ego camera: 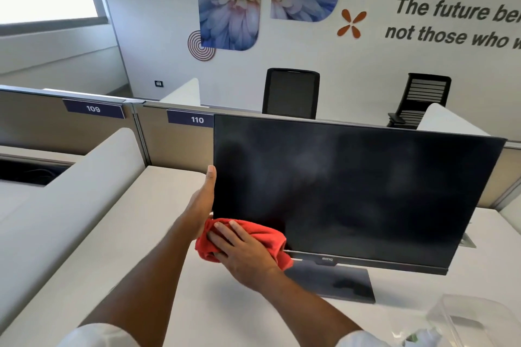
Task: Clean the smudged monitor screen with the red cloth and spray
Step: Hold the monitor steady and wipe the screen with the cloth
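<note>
The scene is viewed from head height, close above the desk (146, 200), facing forward and down at the monitor (352, 191).

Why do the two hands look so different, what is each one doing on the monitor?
The left hand is flat and upright, bracing the monitor's left edge; the right hand is spread over the red cloth.
The left hand sits higher up the edge; the right hand is at the bottom left corner.
The left hand holds nothing; the right hand presses the cloth.
Both touch the monitor's left side.
</note>
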`<state>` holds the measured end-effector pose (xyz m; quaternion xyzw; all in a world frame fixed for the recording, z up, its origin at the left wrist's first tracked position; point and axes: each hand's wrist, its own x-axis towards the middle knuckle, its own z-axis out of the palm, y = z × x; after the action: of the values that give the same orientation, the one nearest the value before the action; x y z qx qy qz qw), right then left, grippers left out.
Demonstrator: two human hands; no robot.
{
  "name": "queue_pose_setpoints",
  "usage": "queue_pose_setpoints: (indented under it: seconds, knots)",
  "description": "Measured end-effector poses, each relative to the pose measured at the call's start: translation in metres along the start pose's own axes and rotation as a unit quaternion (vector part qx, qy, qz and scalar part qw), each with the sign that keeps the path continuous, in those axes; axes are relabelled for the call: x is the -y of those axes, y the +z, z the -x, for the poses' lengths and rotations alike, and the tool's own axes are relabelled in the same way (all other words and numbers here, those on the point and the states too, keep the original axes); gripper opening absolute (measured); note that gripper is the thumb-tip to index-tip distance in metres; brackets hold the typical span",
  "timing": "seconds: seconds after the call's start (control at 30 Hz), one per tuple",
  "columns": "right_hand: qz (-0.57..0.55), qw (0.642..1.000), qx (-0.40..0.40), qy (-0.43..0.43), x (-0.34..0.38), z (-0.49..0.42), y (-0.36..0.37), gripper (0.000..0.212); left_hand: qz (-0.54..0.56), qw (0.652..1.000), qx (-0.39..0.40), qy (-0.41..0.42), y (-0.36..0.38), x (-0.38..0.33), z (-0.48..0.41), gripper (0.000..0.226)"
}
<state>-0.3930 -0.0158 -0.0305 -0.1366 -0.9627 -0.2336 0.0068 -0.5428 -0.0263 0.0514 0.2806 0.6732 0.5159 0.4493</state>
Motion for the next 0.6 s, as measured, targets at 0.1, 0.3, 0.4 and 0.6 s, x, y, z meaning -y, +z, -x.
queue_pose_setpoints:
  seconds: [0.1, 0.3, 0.4, 0.6]
  knots:
    - [0.008, 1.000, 0.006, -0.007, 0.001, 0.005, 0.008, 0.056, -0.007, 1.000, -0.020, -0.011, 0.002, 0.001, -0.003, 0.104]
    - [0.016, 0.999, -0.007, -0.041, -0.005, 0.033, 0.024, 0.047, 0.001, 0.999, -0.030, -0.009, 0.009, -0.001, -0.006, 0.103]
    - [0.019, 0.999, -0.027, -0.044, -0.011, 0.057, 0.035, 0.037, 0.001, 0.999, -0.040, -0.020, 0.008, 0.000, -0.007, 0.104]
    - [0.026, 0.998, -0.035, -0.038, -0.015, 0.065, 0.043, 0.040, -0.002, 0.999, -0.043, -0.032, 0.009, -0.004, -0.007, 0.103]
